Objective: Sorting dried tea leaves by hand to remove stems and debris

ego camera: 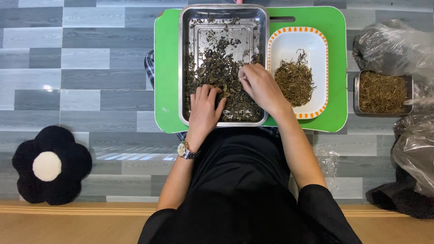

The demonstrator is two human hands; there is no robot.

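A steel tray (185, 54) of dark dried leaves (217, 68) rests on a green board (166, 77) across my lap. My left hand (205, 108) lies flat on the leaves at the tray's near edge, fingers spread into the pile. My right hand (258, 83) hovers over the tray's right side, thumb and fingers pinched together on a small bit of leaf or stem. Right of the tray sits a white dish with an orange rim (289, 40) holding a heap of thin dried stems (294, 81).
A small steel tray (359, 90) of brownish stems sits on the floor at right among clear plastic bags (393, 45). A black flower-shaped cushion (49, 165) lies at left on grey plank flooring. A wooden ledge runs along the bottom.
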